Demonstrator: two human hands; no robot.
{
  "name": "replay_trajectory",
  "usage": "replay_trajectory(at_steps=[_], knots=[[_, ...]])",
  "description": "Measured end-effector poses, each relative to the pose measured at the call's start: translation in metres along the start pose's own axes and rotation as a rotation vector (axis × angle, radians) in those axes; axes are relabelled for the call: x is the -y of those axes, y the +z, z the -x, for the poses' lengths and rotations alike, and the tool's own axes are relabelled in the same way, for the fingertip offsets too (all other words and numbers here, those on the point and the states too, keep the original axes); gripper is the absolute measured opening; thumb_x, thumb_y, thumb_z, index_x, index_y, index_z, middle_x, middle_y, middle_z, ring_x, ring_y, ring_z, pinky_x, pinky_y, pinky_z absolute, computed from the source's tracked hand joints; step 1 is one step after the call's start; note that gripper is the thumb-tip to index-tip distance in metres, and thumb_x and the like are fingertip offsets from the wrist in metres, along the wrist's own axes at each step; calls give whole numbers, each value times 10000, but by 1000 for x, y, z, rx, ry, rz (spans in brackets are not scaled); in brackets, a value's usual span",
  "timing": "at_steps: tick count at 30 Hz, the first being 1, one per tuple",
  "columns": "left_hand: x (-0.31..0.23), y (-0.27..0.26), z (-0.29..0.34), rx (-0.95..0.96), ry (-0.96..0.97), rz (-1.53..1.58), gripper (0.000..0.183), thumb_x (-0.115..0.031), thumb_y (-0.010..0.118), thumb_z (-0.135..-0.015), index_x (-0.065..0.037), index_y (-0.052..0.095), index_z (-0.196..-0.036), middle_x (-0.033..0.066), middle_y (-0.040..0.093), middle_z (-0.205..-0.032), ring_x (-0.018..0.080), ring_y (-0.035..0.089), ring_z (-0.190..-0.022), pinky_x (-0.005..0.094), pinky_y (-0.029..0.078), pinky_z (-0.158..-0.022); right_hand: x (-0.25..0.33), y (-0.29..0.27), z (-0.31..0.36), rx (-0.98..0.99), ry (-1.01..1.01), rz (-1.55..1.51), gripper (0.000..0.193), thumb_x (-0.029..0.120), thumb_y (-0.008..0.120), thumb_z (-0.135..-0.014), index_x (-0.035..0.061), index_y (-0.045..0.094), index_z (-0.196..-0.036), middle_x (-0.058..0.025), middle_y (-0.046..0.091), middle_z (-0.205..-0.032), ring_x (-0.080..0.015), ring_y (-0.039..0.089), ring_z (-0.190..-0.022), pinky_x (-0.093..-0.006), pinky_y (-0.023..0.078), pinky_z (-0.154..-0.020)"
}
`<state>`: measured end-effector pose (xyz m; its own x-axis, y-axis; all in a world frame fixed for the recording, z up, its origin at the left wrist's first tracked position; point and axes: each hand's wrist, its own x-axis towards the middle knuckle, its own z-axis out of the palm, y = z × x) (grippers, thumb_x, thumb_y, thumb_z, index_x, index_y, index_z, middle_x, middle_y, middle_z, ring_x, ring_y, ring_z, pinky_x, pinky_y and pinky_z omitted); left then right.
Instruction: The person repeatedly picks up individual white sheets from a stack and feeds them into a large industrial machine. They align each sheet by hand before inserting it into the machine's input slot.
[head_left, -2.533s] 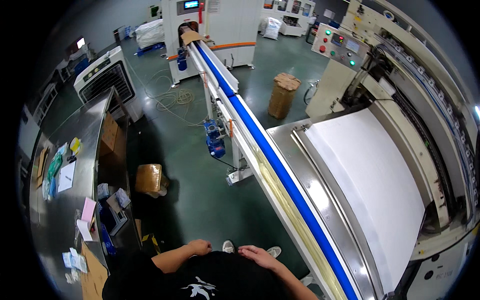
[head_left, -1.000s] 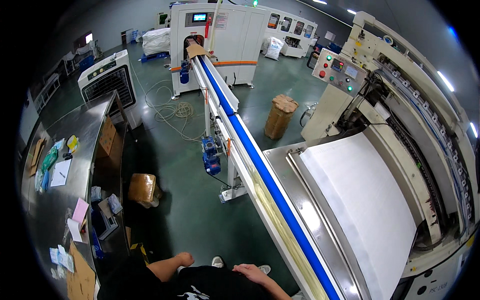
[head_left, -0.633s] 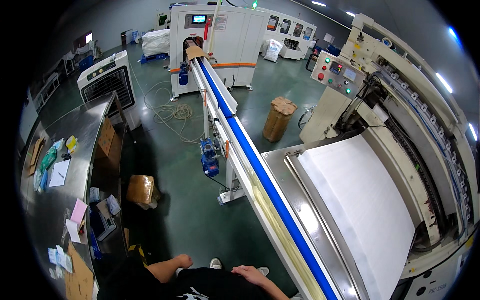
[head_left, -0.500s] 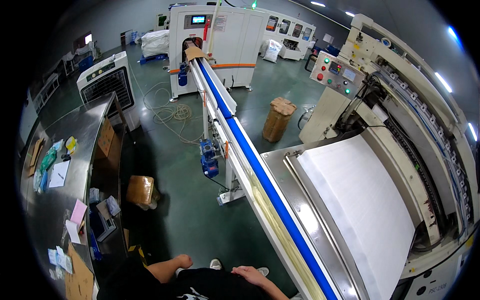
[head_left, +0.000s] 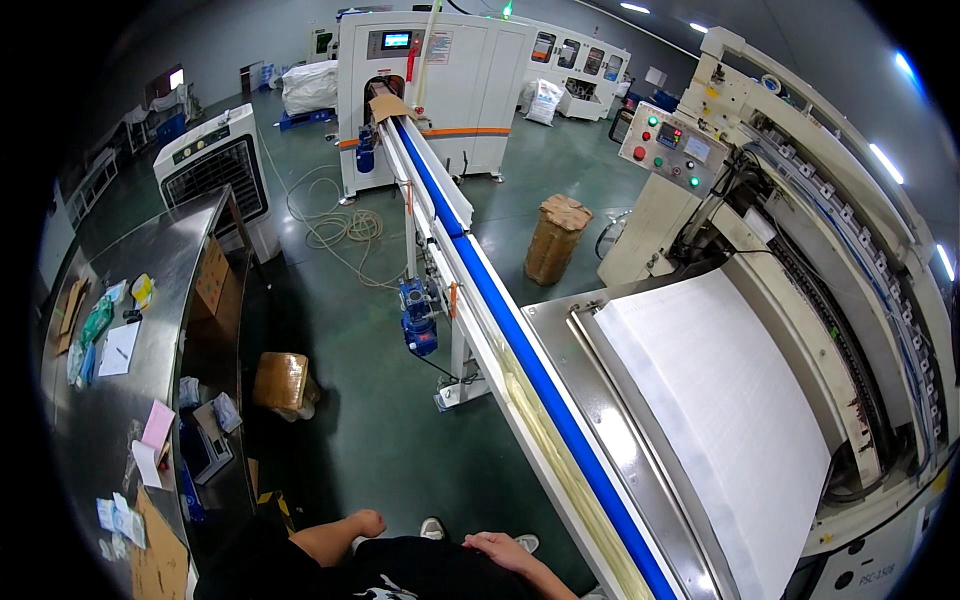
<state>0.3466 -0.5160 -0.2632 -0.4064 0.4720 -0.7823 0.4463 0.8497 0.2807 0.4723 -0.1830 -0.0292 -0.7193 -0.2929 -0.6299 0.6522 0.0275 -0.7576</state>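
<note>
Left hand [head_left: 370,522] curled before the body, fingertips hidden, so how far it was closed could not be told; the right hand [head_left: 497,548] hung half open, apparently empty, near the conveyor [head_left: 545,480]. Since the earliest frame, the view had tilted upward, revealing the far machine's [head_left: 470,80] top. Toward that machine ran the conveyor diagonally, its blue belt [head_left: 543,380] between white sides.
</note>
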Motion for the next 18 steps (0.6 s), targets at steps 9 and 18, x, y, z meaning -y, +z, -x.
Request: replay_trajectory(at_steps=[9,18], knots=[[-9,-10,9,18,-4,28,367,-335,456,-825,-117,663,-1035,138,621,-1141,312,566,-1088,420,446,-933,4,0,3,-3,6,43,377,350,504,-957,8,651,-1015,-14,645,-936,-88,564,-879,-234,429,-827],[-156,-228,149,-629,397,619,223,-251,611,-878,-59,619,-990,83,652,-883,181,624,-810,329,503,-722,-9,3,-3,-10,-43,132,380,347,496,-960,9,649,-1039,-23,651,-954,-97,566,-899,-244,430,-839]])
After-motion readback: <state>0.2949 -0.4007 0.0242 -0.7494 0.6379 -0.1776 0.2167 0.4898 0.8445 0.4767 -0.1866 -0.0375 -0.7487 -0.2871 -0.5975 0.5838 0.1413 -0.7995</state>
